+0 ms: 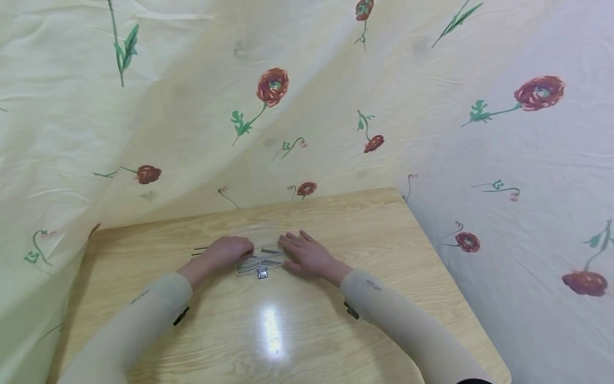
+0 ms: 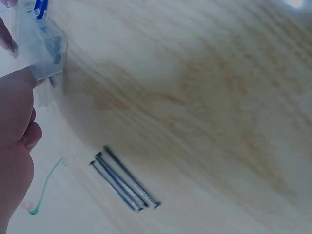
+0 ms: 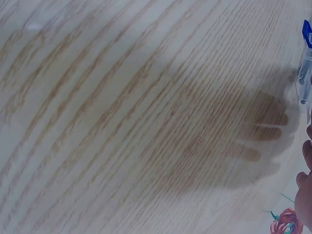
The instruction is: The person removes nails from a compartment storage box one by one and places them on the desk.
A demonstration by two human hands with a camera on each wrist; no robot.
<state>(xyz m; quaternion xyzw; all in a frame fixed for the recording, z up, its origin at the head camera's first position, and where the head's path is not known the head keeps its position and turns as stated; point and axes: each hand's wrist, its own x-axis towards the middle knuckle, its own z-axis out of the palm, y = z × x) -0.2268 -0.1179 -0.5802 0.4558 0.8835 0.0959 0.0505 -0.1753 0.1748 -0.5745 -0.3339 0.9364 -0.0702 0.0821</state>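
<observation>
Left hand [image 1: 229, 250] curled round the edge of a clear plastic bag [image 2: 45, 46] on the table [image 1: 336, 330], pinching it; right hand [image 1: 307, 255] flat, fingers spread, pressing beside it. Three long nails [image 2: 124, 185] loose just outside the left grip, more nails [image 1: 259, 264] between both hands. Probably early going, most still unbagged.

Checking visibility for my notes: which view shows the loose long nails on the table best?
The left wrist view: three long nails lie side by side on the wooden table, clear of the left hand. The head view shows them only as thin dark lines beside that hand. The right wrist view shows none.
</observation>
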